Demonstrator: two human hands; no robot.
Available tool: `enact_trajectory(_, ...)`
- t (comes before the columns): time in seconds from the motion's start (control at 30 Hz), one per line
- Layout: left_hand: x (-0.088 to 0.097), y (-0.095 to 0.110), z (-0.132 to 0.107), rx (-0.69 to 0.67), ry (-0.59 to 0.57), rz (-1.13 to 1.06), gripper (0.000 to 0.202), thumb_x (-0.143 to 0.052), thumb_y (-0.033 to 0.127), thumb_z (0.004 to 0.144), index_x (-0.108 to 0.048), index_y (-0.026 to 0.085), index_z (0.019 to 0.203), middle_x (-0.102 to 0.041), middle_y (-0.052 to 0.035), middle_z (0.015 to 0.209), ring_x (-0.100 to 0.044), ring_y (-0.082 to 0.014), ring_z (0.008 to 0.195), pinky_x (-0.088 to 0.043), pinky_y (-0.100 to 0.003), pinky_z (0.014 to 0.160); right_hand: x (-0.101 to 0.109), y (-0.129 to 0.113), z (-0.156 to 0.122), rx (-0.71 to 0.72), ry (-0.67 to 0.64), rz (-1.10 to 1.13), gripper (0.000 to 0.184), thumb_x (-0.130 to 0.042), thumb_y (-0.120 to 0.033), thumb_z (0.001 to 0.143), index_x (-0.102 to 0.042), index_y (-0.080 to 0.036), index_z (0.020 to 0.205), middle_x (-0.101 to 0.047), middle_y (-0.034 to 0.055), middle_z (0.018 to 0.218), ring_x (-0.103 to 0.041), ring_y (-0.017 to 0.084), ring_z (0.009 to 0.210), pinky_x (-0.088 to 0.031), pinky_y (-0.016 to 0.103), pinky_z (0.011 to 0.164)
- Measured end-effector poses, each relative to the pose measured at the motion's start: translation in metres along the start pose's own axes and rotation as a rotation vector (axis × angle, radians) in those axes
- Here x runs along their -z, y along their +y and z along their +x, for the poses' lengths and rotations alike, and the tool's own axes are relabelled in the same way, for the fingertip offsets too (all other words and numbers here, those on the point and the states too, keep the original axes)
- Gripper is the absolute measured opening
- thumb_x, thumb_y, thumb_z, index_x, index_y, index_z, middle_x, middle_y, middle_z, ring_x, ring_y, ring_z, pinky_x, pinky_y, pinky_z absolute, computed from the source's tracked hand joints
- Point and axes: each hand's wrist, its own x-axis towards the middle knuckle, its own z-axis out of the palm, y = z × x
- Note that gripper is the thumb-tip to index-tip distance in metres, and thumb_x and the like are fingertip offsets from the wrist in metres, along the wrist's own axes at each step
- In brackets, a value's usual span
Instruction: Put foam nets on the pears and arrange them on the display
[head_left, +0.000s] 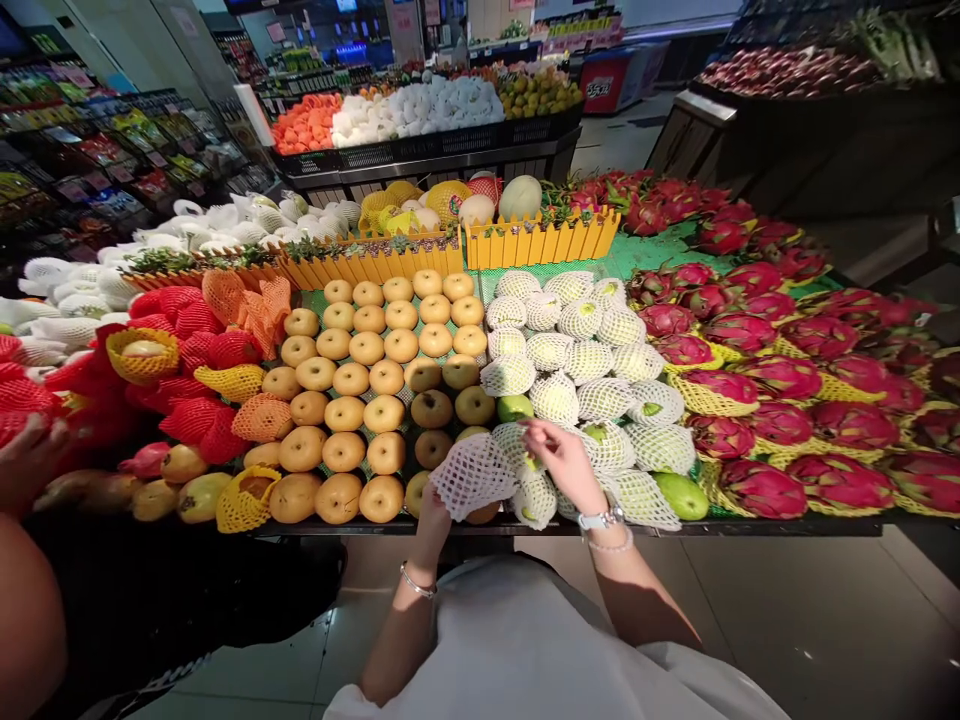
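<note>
A white foam net sleeve point(474, 476) is in my left hand point(430, 520), whose fingers are partly hidden behind it. The net flares open toward the right, over the front row of fruit. My right hand point(561, 458) is just right of the net, above green fruits wrapped in white foam nets point(592, 362). Its fingers are bent together; what they pinch, if anything, is too small to make out. Behind that hand lies a bare green fruit point(515, 408), and another bare green fruit point(681, 495) is at the front edge. Round brown pears point(344, 420) fill rows to the left.
Dragon fruits point(814, 375) in yellow nets cover the right side. Fruits in red nets point(196, 345) lie at left, near another person's hand point(30, 455). A low yellow picket fence point(544, 240) stands behind. The stand's front edge point(637, 528) is close to my body.
</note>
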Motion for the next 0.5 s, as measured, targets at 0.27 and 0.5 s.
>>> enact_trajectory(0.27, 0.012, 0.006, -0.007, 0.076, 0.119, -0.175, 0.035, -0.069, 0.027, 0.071, -0.066, 0.020, 0.104, -0.070, -0.0066, 0.108, -0.062, -0.0265, 0.106, -0.053, -0.039, 0.087, -0.017, 0.012, 0.078, -0.219, -0.019, -0.652, 0.047, -0.061, -0.045, 0.084, -0.058, -0.003, 0.104, -0.065, 0.0288, 0.096, -0.058, 0.040, 0.103, -0.049, 0.046, 0.077)
enact_trajectory(0.5, 0.012, -0.012, -0.003, 0.044, 0.174, -0.253, 0.031, -0.069, 0.043, 0.074, -0.061, 0.023, 0.096, -0.070, -0.0073, 0.104, -0.061, -0.0290, 0.106, -0.053, -0.040, 0.086, -0.029, 0.024, 0.082, -0.279, -0.030, -0.772, 0.067, -0.068, -0.048, 0.074, -0.042, -0.002, 0.115, -0.063, 0.0282, 0.103, -0.047, 0.041, 0.114, -0.039, 0.046, 0.090)
